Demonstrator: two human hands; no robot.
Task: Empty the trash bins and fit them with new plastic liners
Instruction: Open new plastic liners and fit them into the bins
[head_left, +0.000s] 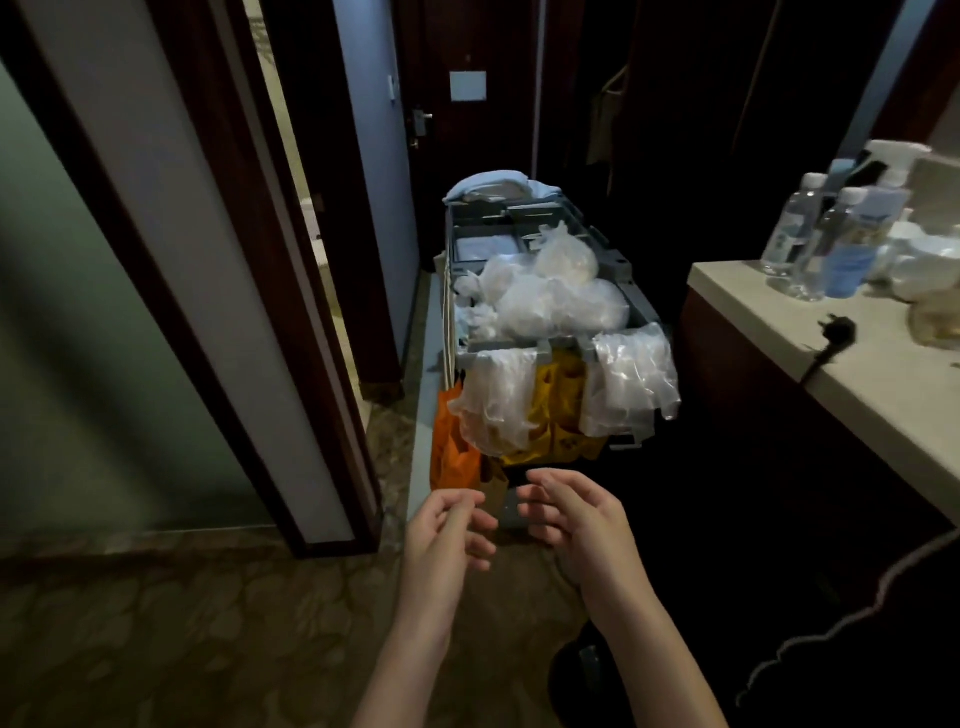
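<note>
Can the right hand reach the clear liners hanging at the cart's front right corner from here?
Probably yes. The right hand is open and empty, just short of the liners, and nothing shows between them.

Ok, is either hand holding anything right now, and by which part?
Nothing is held. The left hand and right hand are both empty, fingers relaxed, palms facing each other in front of the cart.
</note>
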